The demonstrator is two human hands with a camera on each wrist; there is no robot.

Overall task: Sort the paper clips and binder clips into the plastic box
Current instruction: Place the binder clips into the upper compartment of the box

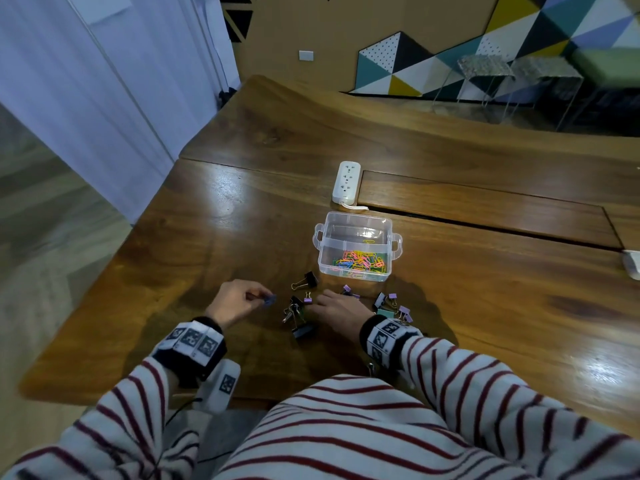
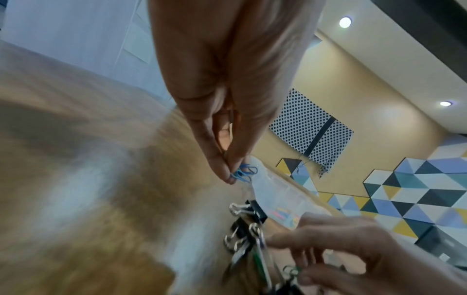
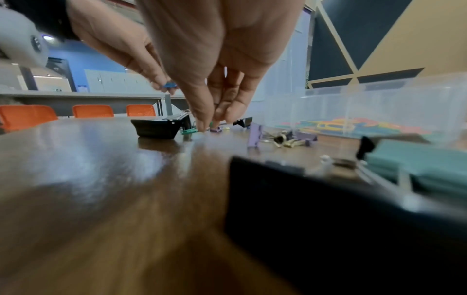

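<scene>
A clear plastic box (image 1: 356, 216) stands mid-table, with coloured paper clips (image 1: 360, 261) in its near compartment. My left hand (image 1: 259, 297) hovers left of the clip pile and pinches a few blue paper clips (image 2: 243, 172) between thumb and fingertips. My right hand (image 1: 317, 303) points down, its fingertips (image 3: 202, 125) on the table beside a small green clip (image 3: 189, 131) and a small purple binder clip (image 1: 307, 300). No grip on either shows. Black binder clips (image 1: 298, 318) lie between the hands. Purple, teal and black ones (image 1: 391, 304) sit right of the right hand.
A white power strip (image 1: 346, 181) lies behind the box, its cord against the box's far wall. One black binder clip (image 1: 306, 280) sits at the box's near left corner. The table's left edge (image 1: 104, 271) is close to my left hand.
</scene>
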